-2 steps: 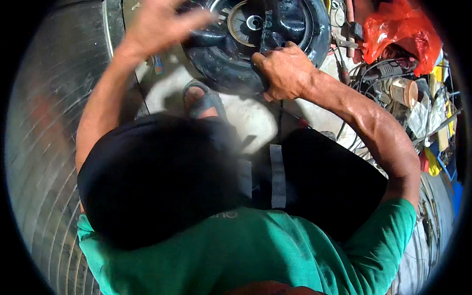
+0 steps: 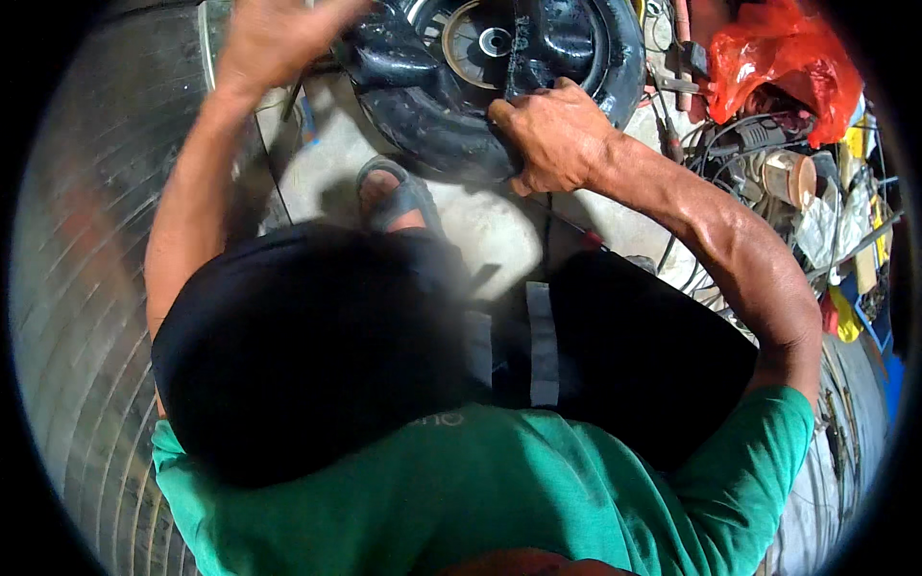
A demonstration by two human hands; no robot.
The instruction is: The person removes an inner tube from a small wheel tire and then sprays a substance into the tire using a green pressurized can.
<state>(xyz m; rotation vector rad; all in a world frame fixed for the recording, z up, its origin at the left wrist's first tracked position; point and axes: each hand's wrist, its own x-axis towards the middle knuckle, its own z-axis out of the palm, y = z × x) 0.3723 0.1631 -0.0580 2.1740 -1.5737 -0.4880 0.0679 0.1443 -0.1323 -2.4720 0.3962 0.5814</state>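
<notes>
A wheel with a glossy black tire (image 2: 437,139) lies at the top of the view, its pale metal rim and hub (image 2: 494,42) showing in the middle. Loose, shiny black rubber, apparently an inner tube (image 2: 559,46), bulges across the rim. My right hand (image 2: 562,137) is closed on the tire's near side, fingers curled over its edge next to the rubber. Up and to the left of the wheel, my left hand (image 2: 279,43) is raised and blurred, thumb stretched out toward the wheel. Its other fingertips run past the top edge, and nothing shows in it.
My sandaled foot (image 2: 389,197) stands just below the tire. To the right lie a red plastic bag (image 2: 783,67), a screwdriver (image 2: 670,144), tangled cables and a round tub (image 2: 789,180). A large ribbed dark surface (image 2: 106,269) curves along the left side.
My left hand has moved left and up, away from the wheel. The right hand keeps its grip, and the wheel has barely shifted.
</notes>
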